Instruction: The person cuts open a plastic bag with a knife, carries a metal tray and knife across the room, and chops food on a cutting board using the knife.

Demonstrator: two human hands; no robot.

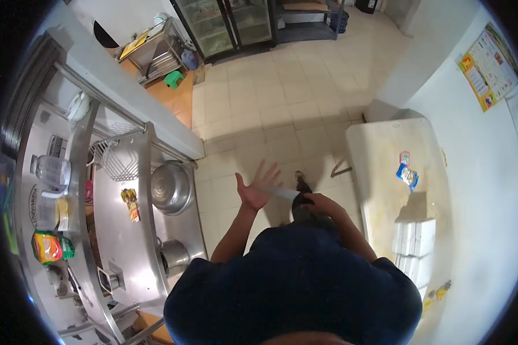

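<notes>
My left hand (258, 190) is raised in front of me with its fingers spread and the palm showing. My right hand (321, 204) is closed round the dark handle of a knife. The long pale blade of the knife (284, 193) points left, and its blurred tip overlaps my left palm. Whether the blade touches the palm I cannot tell. Below both hands are the tiled floor and one of my shoes (299, 176).
On the left, a steel counter (112, 213) with shelving holds a wire rack (118, 161), a large metal bowl (171, 187) and a pot (174, 256). At right, a pale table (380, 172) bears white boxes (414, 238) and a blue packet (407, 176). Glass-door fridges (230, 29) stand ahead.
</notes>
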